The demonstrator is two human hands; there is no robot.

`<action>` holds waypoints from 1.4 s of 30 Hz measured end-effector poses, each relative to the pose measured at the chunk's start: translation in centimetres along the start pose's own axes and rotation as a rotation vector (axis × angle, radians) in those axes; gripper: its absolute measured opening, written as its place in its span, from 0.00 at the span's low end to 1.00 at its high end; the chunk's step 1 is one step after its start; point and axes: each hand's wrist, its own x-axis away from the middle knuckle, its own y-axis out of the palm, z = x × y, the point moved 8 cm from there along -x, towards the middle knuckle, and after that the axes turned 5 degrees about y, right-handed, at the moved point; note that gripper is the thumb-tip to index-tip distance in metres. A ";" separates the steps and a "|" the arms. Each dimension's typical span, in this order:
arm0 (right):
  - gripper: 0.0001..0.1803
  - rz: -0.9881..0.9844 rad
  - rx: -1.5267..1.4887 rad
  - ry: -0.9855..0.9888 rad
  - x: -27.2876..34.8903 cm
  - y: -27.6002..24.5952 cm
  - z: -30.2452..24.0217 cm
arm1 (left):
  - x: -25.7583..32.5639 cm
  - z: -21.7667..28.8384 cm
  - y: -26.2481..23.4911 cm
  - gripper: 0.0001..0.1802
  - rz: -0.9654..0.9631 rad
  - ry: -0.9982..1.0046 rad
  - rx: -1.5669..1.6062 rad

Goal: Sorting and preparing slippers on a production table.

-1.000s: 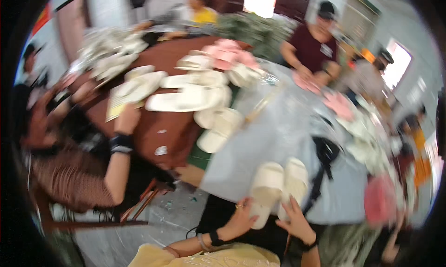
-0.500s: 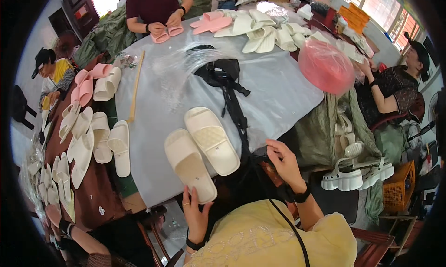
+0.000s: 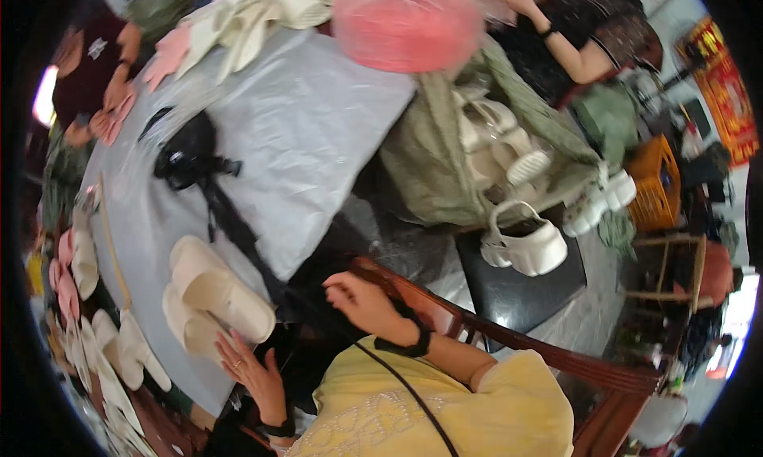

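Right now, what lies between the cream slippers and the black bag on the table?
In the head view, only the bag's black strap crosses the grey tablecloth between cream slippers and black bag.

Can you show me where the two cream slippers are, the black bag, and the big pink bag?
Pair of cream foam slippers [image 3: 214, 302]: head view, on the upper slipper's strap.
Black fabric bag with long strap [image 3: 184, 156]: head view, on its bunched body.
Pink translucent plastic bag [image 3: 405, 24]: head view, on its bulging middle.
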 end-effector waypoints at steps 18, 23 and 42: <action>0.16 -0.434 0.585 -0.207 0.1 0.4 0.0 | -3.6 0.9 -1.4 0.40 0.053 0.041 0.178; 0.14 -0.087 0.747 -0.244 -3.2 -3.6 -3.8 | -3.7 -0.5 -0.9 0.37 0.132 0.042 0.044; 0.29 -0.704 0.752 -0.825 -9.4 16.0 -13.8 | -3.2 -1.2 0.7 0.31 0.220 0.023 0.030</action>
